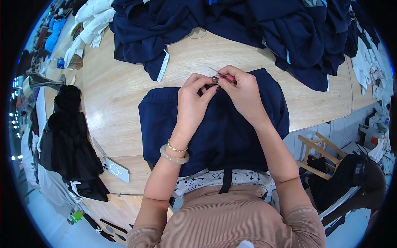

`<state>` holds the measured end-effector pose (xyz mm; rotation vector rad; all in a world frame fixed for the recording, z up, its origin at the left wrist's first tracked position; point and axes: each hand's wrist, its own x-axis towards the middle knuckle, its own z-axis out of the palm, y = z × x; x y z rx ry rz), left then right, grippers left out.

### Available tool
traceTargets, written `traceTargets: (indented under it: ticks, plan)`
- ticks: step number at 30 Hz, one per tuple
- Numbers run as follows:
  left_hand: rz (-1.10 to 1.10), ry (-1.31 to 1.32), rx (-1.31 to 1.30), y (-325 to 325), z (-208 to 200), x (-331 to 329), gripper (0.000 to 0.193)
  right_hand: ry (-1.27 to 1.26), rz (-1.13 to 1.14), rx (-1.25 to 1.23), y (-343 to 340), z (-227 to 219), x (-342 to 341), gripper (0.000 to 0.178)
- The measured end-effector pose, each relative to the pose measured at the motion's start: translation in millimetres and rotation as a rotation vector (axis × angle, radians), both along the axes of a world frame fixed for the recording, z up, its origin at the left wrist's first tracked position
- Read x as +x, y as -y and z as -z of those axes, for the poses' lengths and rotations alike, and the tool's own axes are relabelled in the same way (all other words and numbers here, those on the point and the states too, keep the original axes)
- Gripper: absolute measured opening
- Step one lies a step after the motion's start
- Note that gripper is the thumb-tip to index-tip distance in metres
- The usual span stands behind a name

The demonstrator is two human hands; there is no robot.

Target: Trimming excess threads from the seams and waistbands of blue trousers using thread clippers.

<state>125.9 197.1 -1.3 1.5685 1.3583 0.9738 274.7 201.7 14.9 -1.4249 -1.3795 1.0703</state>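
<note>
A navy garment (231, 132) lies across the near table edge and over my lap. At its upper edge my two hands meet, fingertips almost touching. My left hand (193, 99) is closed in a pinch on the navy cloth. My right hand (241, 89) is closed round a small red-handled tool (228, 77), whose thin metal tip points up and to the left; its exact kind is too small to tell. Fingers hide the spot of cloth between the hands.
Several navy garments (165, 25) are heaped along the far side of the wooden table (115, 99). A phone (118, 170) lies at the left edge, below black cloth (68, 140). White cloth (93, 27) is piled far left. A wooden stool (318, 153) stands at right.
</note>
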Motion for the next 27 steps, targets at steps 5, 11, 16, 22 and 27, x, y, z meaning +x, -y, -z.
traceTargets:
  ticks: [5,11,16,22,27]
  plan:
    - [-0.024,-0.03,-0.008,-1.0,0.4,1.0,0.01,-0.023,-0.108,0.025,-7.3,-9.5,11.1,0.013]
    - [-0.117,0.038,-0.024,2.7,5.3,2.4,0.007,0.223,-0.088,0.091,-7.5,-18.4,40.5,0.023]
    - [-0.134,0.148,-0.103,1.6,8.1,0.8,0.008,0.573,-0.138,0.193,-3.7,-24.2,43.8,0.021]
    - [-0.121,0.196,-0.097,2.3,6.7,1.5,0.009,0.642,-0.182,0.269,-2.3,-21.2,37.7,0.019]
    - [-0.155,0.214,-0.051,1.1,8.6,4.0,0.008,0.648,-0.191,0.261,-2.2,-22.9,34.4,0.02]
